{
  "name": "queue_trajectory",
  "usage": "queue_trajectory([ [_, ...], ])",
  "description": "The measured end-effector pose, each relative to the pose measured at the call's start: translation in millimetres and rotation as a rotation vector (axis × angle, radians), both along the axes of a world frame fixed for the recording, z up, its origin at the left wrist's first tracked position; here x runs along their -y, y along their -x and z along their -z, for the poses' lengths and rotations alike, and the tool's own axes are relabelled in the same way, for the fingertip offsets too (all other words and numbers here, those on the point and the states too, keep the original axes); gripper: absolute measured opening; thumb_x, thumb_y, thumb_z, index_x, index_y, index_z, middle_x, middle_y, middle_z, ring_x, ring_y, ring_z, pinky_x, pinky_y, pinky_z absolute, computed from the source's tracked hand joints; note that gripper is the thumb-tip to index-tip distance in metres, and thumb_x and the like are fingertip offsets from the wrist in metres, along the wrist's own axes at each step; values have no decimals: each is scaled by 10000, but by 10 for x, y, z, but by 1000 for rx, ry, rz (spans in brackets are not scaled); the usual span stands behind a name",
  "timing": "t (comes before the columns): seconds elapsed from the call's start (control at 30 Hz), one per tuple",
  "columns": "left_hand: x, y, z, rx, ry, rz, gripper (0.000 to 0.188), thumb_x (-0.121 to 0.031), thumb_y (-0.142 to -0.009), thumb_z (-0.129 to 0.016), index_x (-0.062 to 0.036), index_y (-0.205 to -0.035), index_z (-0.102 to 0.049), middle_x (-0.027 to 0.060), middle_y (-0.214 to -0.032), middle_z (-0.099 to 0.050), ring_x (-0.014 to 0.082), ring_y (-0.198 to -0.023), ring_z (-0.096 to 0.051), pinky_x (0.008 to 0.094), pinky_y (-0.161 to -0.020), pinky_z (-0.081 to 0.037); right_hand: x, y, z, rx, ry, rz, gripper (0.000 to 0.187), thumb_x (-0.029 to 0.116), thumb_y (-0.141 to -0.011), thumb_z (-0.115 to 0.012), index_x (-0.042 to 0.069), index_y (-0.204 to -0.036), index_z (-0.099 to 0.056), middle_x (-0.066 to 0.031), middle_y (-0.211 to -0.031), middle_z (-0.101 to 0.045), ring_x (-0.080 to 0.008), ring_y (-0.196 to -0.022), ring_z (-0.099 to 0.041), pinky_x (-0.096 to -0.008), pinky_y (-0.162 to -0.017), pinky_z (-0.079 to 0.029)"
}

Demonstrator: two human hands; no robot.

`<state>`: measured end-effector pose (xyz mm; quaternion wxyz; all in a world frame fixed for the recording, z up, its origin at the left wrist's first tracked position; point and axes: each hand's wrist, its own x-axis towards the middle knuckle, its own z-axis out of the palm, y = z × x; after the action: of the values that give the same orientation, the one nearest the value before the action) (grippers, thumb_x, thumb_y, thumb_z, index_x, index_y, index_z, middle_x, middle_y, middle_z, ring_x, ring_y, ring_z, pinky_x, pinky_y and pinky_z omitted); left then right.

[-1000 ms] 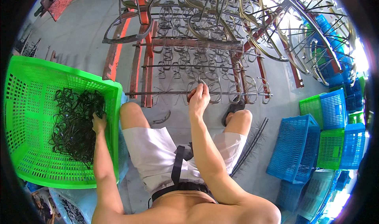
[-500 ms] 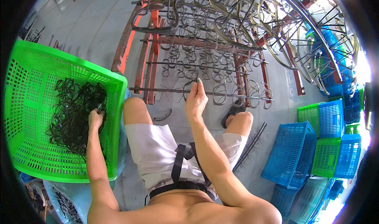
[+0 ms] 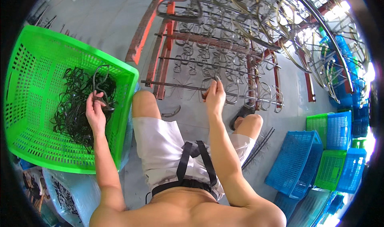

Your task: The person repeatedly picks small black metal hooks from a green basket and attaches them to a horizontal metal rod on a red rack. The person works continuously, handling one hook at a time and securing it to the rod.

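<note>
My left hand is inside a bright green plastic crate on my left. It grips a dark bent wire loop lifted above the tangled heap of dark wire pieces in the crate. My right hand is raised in front of me at a rusty metal rack. Its fingers pinch a hanging wire loop at one of the rack's thin horizontal rods. Many similar loops hang in rows on the rack.
I sit on a grey concrete floor with knees bent, a sandalled foot under the rack. Blue and green crates are stacked at the right. A bundle of dark rods lies beside my right leg. One loose loop lies on the floor.
My left hand has pulled a wire loop up out of the heap in the green crate. My right hand stays at the rack rod, and the view has tilted slightly.
</note>
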<state>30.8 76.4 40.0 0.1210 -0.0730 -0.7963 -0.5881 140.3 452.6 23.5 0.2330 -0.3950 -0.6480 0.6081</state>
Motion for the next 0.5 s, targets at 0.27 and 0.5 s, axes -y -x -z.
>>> queue_trajectory([
  [0.27, -709, -737, -434, -55, 51, 85, 255, -119, -906, -526, -43, -1147, -565, -6, -713, -540, 56, -575, -485, 210, -512, -399, 956, -381, -620, -11, -617, -508, 327, 170, -894, -535, -37, -1139, -470, -127, -963, -524, -240, -953, -492, -348, -863, -389],
  [0.5, -1239, -950, -487, -116, 177, 359, 353, 70, -765, -518, -18, -1098, -595, 145, -898, -655, 246, -757, -660, 302, -656, -502, 1191, -313, -422, -207, -25, -160, 512, 236, -915, -510, -50, -1284, -302, -184, -1099, -345, -280, -1012, -376, -404, -929, -316],
])
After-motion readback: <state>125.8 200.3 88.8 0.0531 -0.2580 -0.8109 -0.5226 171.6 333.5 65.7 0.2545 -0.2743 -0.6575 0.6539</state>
